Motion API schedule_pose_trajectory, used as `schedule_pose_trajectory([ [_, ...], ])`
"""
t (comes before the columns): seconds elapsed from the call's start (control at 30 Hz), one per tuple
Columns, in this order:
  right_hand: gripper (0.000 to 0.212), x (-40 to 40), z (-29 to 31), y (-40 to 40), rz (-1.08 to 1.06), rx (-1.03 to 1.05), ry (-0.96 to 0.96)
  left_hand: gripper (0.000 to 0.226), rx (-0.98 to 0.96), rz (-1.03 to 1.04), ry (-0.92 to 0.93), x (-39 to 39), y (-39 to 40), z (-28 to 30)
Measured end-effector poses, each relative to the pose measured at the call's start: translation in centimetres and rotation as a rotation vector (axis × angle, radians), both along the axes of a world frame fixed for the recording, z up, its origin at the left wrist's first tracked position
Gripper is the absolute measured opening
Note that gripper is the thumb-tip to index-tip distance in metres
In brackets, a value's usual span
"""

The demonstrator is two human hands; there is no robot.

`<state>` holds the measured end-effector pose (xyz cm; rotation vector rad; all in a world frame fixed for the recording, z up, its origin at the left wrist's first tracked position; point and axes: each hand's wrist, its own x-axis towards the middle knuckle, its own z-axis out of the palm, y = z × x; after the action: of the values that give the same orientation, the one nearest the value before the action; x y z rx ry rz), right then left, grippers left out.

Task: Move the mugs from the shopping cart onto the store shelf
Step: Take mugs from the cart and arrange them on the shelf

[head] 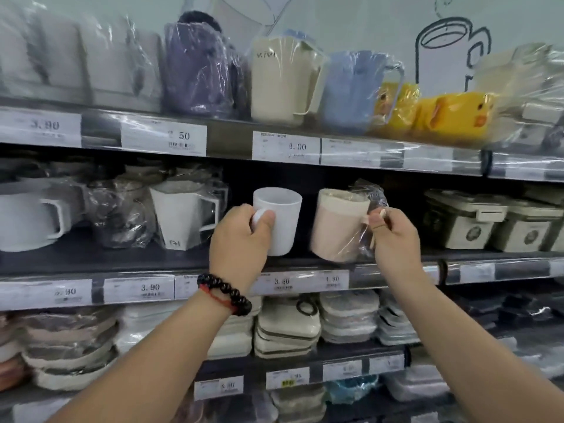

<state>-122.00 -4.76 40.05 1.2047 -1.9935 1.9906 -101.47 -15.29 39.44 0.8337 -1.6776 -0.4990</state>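
Both arms reach forward to the middle shelf [76,261] of a store display. The left hand [241,239] grips the handle of a plain white mug [282,215], fingers curled round it and thumb pressed on top; the mug is upright, held at the front edge of that shelf, and whether its base touches the board cannot be told. A beaded bracelet [225,293] with a red cord sits on the left wrist.

The right hand [393,236] pinches the handle of a pink mug [335,224] with a cream rim, wrapped in clear plastic film. This mug tilts slightly and stands just right of the white one, apart from it, over the same shelf edge.

Left of the white mug on that shelf stand wrapped white angular mugs [183,215]. To the right sit lidded containers [464,221].

The shelf above carries a wrapped cream jug [280,80], a blue jug [357,87] and yellow duck-faced mugs [451,114]. Price labels [285,146] line the shelf fronts. Lower shelves hold stacked wrapped goods [287,325].
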Motion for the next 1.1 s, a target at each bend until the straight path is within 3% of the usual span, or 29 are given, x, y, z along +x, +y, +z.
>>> schedule_pose_trajectory([
  [0.37, 0.021, -5.6, -0.2, -5.7, 0.12, 0.111, 0.092, 0.03, -0.006, 0.289, -0.262, -5.2, -2.6, -0.5],
  [0.47, 0.021, -7.2, -0.4, -6.4, 0.116, 0.142, 0.139, 0.032, 0.119, 0.244, -0.276, -6.7, -1.5, -0.6],
  [0.63, 0.021, -9.7, 0.2, -7.3, 0.14, 0.207, 0.16, 0.023, 0.24, -0.087, -0.258, -8.4, 1.2, -0.5],
  [0.73, 0.019, -10.9, 0.7, -7.5, 0.133, 0.239, 0.192, 0.011, 0.2, 0.072, -0.09, -8.1, 0.9, -0.2],
  [0.8, 0.019, -11.6, 0.9, -7.5, 0.127, 0.266, 0.218, 0.039, 0.229, 0.196, -0.069, -7.8, -1.3, -0.3],
  [0.87, 0.02, -12.1, 1.1, -7.8, 0.135, 0.288, 0.238, 0.081, 0.361, 0.082, -0.093, -7.9, -3.0, 0.2],
  [0.9, 0.02, -12.3, 1.2, -8.1, 0.143, 0.3, 0.242, 0.091, 0.414, -0.025, -0.077, -8.2, -3.9, 0.3],
  [0.97, 0.021, -12.5, 1.3, -8.8, 0.146, 0.332, 0.264, 0.091, 0.476, -0.114, -0.094, -9.0, -5.2, 0.5],
  [1.1, 0.021, -12.8, 1.6, -10.7, 0.141, 0.394, 0.336, 0.102, 0.494, 0.077, -0.241, -10.0, -6.6, 1.3],
])
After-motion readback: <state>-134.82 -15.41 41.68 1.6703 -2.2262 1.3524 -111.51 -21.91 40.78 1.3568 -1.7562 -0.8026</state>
